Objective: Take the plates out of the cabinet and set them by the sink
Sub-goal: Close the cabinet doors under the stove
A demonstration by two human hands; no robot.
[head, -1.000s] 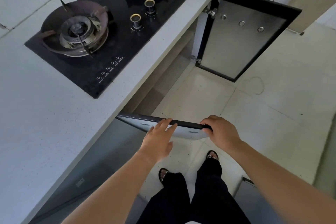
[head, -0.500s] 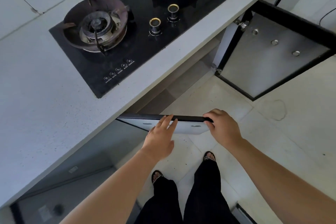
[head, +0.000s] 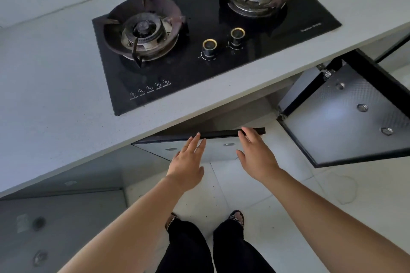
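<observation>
Under counter: cabinet door (head: 218, 147) ajar, black-edged, glossy.

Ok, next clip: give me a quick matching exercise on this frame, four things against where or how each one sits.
Things:
1. left hand
2. right hand
3. right cabinet door
4. two knobs

States:
a. swung wide open below the counter edge
b. on the black gas hob, between the burners
c. open, fingers at the near cabinet door's top edge, towards its free end
d. open, fingertips at the middle of that top edge

Pairs: 1-d, 2-c, 3-a, 4-b
</observation>
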